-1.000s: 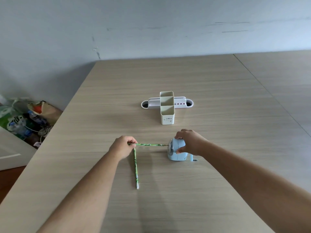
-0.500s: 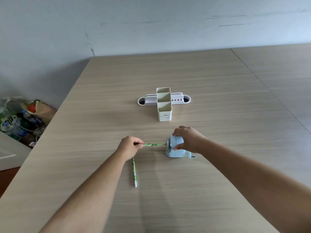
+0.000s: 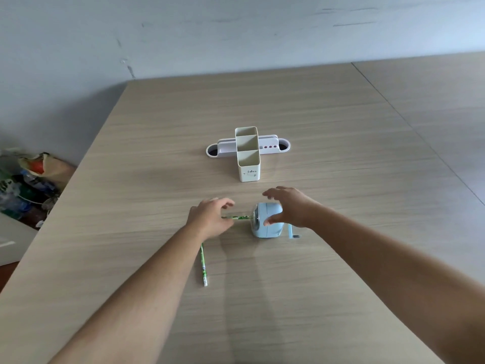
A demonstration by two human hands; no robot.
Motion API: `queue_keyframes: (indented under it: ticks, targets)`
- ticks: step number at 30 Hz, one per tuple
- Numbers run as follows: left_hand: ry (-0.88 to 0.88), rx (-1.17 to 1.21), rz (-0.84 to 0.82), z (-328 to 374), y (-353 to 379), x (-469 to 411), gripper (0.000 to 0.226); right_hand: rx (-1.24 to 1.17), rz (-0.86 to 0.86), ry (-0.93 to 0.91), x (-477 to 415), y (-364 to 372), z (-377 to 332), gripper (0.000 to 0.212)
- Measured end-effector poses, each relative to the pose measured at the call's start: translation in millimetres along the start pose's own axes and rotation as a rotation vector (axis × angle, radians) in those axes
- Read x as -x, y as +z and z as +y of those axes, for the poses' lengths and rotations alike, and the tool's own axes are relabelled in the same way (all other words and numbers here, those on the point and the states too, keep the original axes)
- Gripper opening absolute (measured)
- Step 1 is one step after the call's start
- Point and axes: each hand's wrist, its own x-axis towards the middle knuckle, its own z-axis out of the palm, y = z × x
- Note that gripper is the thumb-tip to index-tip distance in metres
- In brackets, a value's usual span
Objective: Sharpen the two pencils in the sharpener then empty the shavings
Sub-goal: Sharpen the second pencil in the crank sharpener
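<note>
A light blue crank sharpener [image 3: 265,230] stands on the wooden table [image 3: 315,127], its handle [image 3: 294,232] sticking out to the right. One green patterned pencil [image 3: 239,217] lies level with its tip inside the sharpener's front hole. My left hand [image 3: 211,219] hovers over that pencil's free end, fingers loosened and apart. My right hand [image 3: 291,206] is raised just above the sharpener with fingers spread, the thumb near its front face. A second green pencil [image 3: 203,266] lies on the table, partly hidden under my left forearm.
A white desk organiser [image 3: 248,151] with upright compartments stands behind the sharpener. Bags and clutter [image 3: 29,185] sit on the floor beyond the table's left edge. A seam [image 3: 409,127] separates this table from another on the right.
My left hand pushed the pencil further into the sharpener, then loosened its pinch. My right hand lifted off the sharpener's top and spread its fingers.
</note>
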Motion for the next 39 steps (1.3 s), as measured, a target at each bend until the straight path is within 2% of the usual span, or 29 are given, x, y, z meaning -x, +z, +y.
queue_keyframes:
  ticks: [2,4,5,7,9,11,14,17,22,27,30,32,35,39]
  targets:
    - [0.088,-0.129,-0.002,19.5,-2.1,-2.7,0.067,-0.095,0.109,0.059,6.1,-8.3,11.1,0.057]
    - [0.207,-0.231,0.008,42.9,2.8,-5.4,0.084,-0.120,0.156,0.144,16.2,-11.8,27.7,0.033]
    - [0.257,-0.269,0.013,54.0,7.8,-7.8,0.090,-0.126,0.125,0.195,22.8,-10.0,36.1,0.022]
    - [0.309,-0.331,0.006,72.7,19.6,-13.2,0.096,-0.127,-0.004,0.246,35.1,1.6,48.9,0.017]
    - [0.321,-0.395,-0.012,86.1,32.2,-19.5,0.095,-0.149,-0.106,0.261,43.4,17.1,56.6,0.016]
    - [0.303,-0.414,-0.022,92.9,41.7,-23.7,0.086,-0.192,-0.133,0.249,48.2,28.3,56.9,0.015]
    - [0.256,-0.370,-0.004,95.7,48.8,-25.7,0.068,-0.204,-0.101,0.214,51.8,31.8,54.5,0.018]
    - [0.251,-0.351,0.047,96.3,50.9,-25.5,0.062,-0.128,-0.029,0.155,50.8,11.9,49.8,0.018]
    - [0.276,-0.343,0.059,94.8,53.1,-27.6,0.064,-0.038,0.208,0.102,3.0,-12.9,53.1,0.018]
    - [0.214,-0.313,0.073,95.7,56.0,-29.3,0.064,0.151,0.034,0.133,-7.9,34.3,76.5,0.017]
    - [0.203,-0.305,0.052,96.0,55.3,-28.5,0.067,0.136,-0.038,-0.009,37.7,36.9,70.1,0.019]
    - [0.215,-0.314,0.049,95.5,53.5,-27.9,0.065,0.117,-0.014,-0.071,45.1,14.8,62.5,0.021]
    - [0.245,-0.331,0.049,95.6,52.1,-26.5,0.066,0.136,0.155,-0.051,8.7,-14.9,60.5,0.022]
    - [0.206,-0.320,0.040,97.5,52.7,-26.0,0.068,0.246,0.071,0.092,-22.2,15.8,74.9,0.024]
